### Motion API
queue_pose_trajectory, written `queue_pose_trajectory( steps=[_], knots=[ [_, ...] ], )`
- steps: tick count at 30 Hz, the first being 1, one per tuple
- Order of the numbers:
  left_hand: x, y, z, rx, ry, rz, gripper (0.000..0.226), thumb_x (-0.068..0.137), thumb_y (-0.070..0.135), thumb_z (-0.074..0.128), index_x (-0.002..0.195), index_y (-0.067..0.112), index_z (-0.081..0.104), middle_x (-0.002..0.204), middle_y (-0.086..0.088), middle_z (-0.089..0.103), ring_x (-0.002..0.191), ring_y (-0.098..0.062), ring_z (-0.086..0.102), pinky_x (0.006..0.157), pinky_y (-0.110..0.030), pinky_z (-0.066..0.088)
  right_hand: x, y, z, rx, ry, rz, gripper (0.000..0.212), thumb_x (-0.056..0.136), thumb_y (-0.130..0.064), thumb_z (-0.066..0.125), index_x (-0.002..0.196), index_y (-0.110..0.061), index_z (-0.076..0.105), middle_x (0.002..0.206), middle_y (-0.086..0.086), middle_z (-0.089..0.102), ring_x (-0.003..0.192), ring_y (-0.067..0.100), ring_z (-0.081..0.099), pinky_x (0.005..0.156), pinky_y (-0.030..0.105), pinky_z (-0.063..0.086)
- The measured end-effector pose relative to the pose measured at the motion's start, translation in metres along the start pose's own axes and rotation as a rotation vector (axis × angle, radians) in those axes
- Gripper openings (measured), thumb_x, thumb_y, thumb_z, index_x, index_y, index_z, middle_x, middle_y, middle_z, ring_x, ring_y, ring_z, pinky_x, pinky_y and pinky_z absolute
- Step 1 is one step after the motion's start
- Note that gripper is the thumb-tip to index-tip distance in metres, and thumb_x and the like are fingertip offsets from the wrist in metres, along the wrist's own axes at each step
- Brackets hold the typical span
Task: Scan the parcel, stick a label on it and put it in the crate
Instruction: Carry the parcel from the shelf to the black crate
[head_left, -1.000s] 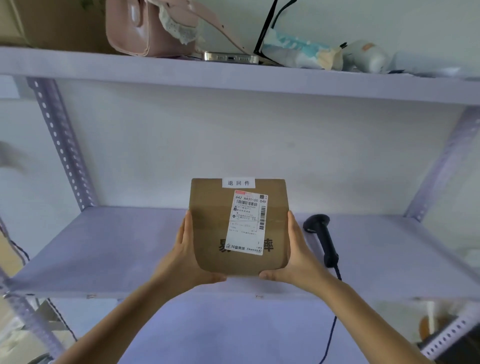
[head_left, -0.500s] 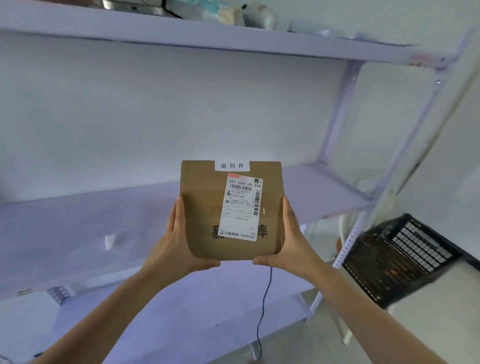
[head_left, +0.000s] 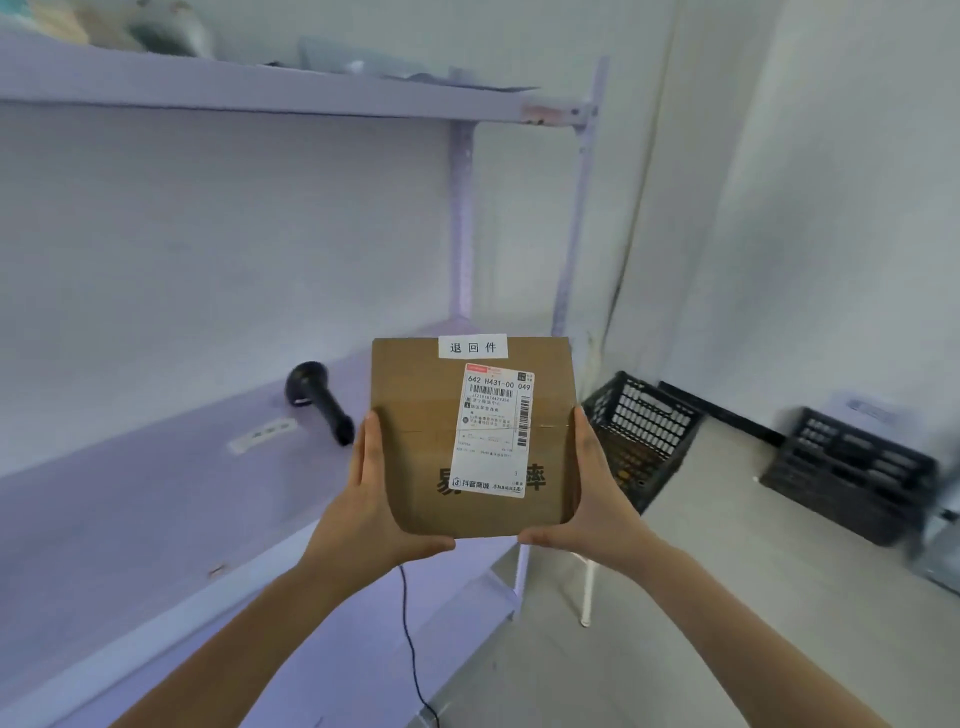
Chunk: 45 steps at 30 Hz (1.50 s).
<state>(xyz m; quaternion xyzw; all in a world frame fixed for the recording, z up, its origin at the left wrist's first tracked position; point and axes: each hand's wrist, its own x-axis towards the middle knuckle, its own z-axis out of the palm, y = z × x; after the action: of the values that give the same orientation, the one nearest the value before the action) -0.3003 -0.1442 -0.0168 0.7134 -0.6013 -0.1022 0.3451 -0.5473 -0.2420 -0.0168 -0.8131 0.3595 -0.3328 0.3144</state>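
Observation:
A brown cardboard parcel (head_left: 415, 441) is held up in front of me, its face toward the camera. It carries a white shipping label (head_left: 493, 431) with a barcode and a small white label (head_left: 472, 347) at its top edge. My left hand (head_left: 374, 499) grips its left side and bottom corner; my right hand (head_left: 592, 493) grips its right side. A black crate (head_left: 644, 436) stands on the table just behind and right of the parcel. A black handheld scanner (head_left: 317, 400) lies on the shelf to the parcel's left.
The purple metal shelf unit (head_left: 156, 493) fills the left, its upright posts (head_left: 571, 218) behind the parcel. A second black crate (head_left: 852, 473) sits farther right on the pale table (head_left: 727, 571). The scanner's cable (head_left: 410, 639) hangs below. A loose white label (head_left: 262, 434) lies on the shelf.
The view has swung right along the shelf with the parcel carried in both hands. The crates and table have come into sight; the grip is unchanged.

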Motion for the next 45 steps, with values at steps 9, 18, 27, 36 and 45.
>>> queue_pose_trajectory(
  steps=[9,18,27,36,45],
  knots=[
    [0.069,0.1,0.145,-0.081,-0.171,0.137,0.154,0.041,0.063,0.083,0.132,0.05,-0.041,0.159,0.02,-0.012,0.136,-0.017,0.042,0.079,-0.027,0.052,-0.035,0.111,-0.128,-0.096,0.108,0.163,0.147,0.051,-0.049,0.092,0.149,-0.043,-0.016,0.159,-0.022,0.005,0.147,0.0,0.01,0.12,0.038,0.024],
    [0.132,0.227,0.287,-0.203,-0.205,0.102,0.159,0.031,0.073,0.077,0.132,0.051,-0.043,0.16,0.02,-0.014,0.142,-0.014,0.033,0.091,-0.032,0.049,-0.034,0.223,-0.293,-0.157,0.093,0.156,0.144,0.052,-0.056,0.089,0.149,-0.042,-0.016,0.154,-0.029,0.004,0.145,-0.003,0.012,0.114,0.007,0.018],
    [0.189,0.288,0.345,-0.168,-0.177,0.087,0.157,0.035,0.071,0.078,0.129,0.052,-0.046,0.159,0.02,-0.015,0.139,-0.018,0.037,0.092,-0.033,0.048,0.006,0.293,-0.37,-0.146,0.086,0.119,0.146,0.051,-0.06,0.088,0.15,-0.04,-0.017,0.157,-0.027,0.003,0.147,0.002,0.013,0.116,0.03,0.024],
    [0.251,0.295,0.406,-0.11,-0.123,-0.004,0.155,0.033,0.075,0.074,0.125,0.052,-0.049,0.16,0.017,-0.015,0.137,-0.021,0.039,0.092,-0.036,0.049,0.075,0.374,-0.397,-0.091,0.023,0.079,0.144,0.051,-0.061,0.088,0.153,-0.034,-0.01,0.159,-0.019,0.01,0.146,0.003,0.017,0.114,0.029,0.025],
    [0.361,0.291,0.472,-0.102,-0.043,-0.114,0.16,0.037,0.07,0.082,0.136,0.045,-0.041,0.161,0.013,-0.01,0.13,-0.024,0.047,0.092,-0.04,0.051,0.203,0.467,-0.428,-0.052,-0.118,0.036,0.142,0.052,-0.044,0.094,0.154,-0.032,-0.005,0.159,-0.016,0.014,0.146,0.007,0.019,0.117,0.046,0.029]
  ],
)
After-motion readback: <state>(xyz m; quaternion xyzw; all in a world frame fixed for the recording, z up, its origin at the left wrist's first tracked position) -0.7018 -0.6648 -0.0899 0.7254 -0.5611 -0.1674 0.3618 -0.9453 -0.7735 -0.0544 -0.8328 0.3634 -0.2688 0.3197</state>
